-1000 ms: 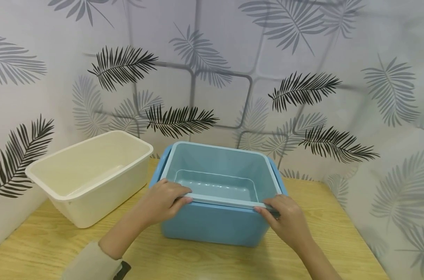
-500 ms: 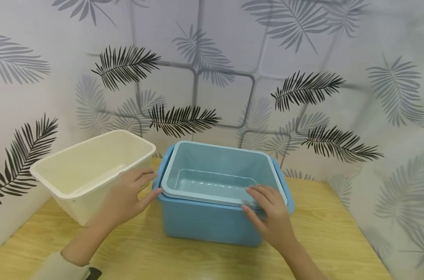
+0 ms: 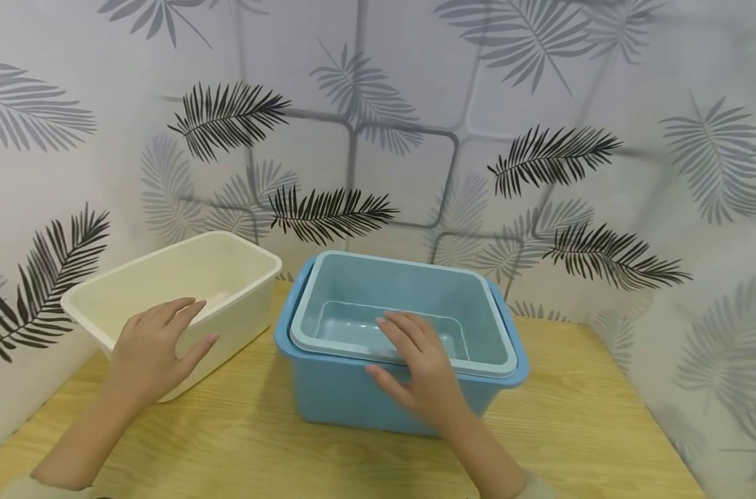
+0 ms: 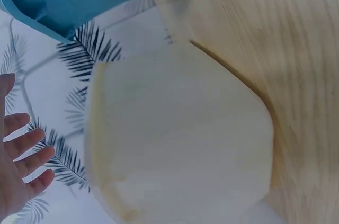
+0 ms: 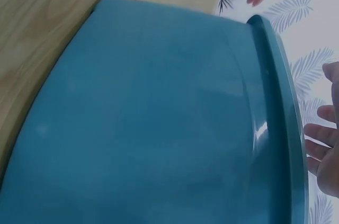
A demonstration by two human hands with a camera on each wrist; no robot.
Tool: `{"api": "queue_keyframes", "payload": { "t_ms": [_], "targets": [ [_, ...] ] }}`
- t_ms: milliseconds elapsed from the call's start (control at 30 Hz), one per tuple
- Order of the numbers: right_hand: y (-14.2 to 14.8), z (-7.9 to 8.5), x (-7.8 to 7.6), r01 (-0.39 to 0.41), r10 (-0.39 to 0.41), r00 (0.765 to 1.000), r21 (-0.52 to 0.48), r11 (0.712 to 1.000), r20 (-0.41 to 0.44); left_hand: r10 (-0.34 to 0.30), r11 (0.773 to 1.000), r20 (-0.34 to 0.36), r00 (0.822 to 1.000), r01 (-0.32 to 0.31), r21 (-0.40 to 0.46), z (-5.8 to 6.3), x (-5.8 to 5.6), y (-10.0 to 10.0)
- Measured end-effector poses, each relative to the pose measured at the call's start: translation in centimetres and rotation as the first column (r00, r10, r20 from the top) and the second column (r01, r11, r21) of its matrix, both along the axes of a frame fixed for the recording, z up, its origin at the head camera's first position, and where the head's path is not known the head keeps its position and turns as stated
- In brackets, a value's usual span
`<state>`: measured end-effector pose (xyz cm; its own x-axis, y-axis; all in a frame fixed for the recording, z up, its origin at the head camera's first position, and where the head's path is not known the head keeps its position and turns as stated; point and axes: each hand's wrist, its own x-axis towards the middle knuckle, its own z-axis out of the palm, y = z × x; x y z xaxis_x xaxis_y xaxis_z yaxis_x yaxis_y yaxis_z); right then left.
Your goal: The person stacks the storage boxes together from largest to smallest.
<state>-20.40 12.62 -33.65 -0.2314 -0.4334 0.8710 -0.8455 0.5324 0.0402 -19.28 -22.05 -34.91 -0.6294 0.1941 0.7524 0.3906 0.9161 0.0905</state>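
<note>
A light blue bin [image 3: 477, 298] sits nested inside a larger blue bin [image 3: 334, 395] on the table, its rim just above the larger one's. To the left stands a cream bin [image 3: 240, 312], also seen from its outer side in the left wrist view. My left hand [image 3: 150, 346], fingers spread, is in front of the cream bin's near side and holds nothing. My right hand [image 3: 424, 367] hovers at the front rim of the nested bins with fingers extended and grips nothing; the right wrist view shows it apart from the rim.
A wood-grain table [image 3: 571, 416] carries the bins. Behind and to both sides rise walls [image 3: 402, 83] with a leaf pattern, close to the back of the bins.
Both hands have let go of the light blue bin's front rim. The left hand has moved left to the cream bin; the right has shifted left. The light blue bin sits slightly lower.
</note>
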Motion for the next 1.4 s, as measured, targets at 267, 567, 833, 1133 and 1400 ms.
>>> {"api": "queue_keyframes", "payload": {
  "t_ms": [267, 567, 833, 1133, 1400],
  "targets": [
    [-5.1, 0.9, 0.1, -0.046, 0.045, 0.999, 0.078, 0.996, 0.014, -0.010, 0.999, -0.079, 0.997, 0.007, -0.038, -1.2, -0.5, -2.2],
    [-11.7, 0.3, 0.2, -0.045, 0.039, 0.998, 0.154, 0.987, 0.041, 0.006, 0.993, -0.162, 0.987, -0.025, -0.115, -2.2, -0.7, -3.2],
    [-16.2, -1.3, 0.1, -0.079, 0.059, 0.992, 0.191, 0.978, 0.109, 0.053, 0.990, -0.045, 0.998, -0.059, -0.132, -2.8, -0.6, -3.4],
    [-17.9, -2.7, -1.3, -0.034, -0.016, 0.977, 0.229, 0.973, 0.214, 0.130, 0.978, 0.017, 0.991, -0.125, -0.168, -3.3, -0.8, -2.1],
    [-18.8, -3.6, -2.5, 0.010, -0.120, 0.935, 0.313, 0.950, 0.333, 0.177, 0.964, 0.042, 0.983, -0.165, -0.209, -3.5, -0.6, -1.7]
  ]
}}
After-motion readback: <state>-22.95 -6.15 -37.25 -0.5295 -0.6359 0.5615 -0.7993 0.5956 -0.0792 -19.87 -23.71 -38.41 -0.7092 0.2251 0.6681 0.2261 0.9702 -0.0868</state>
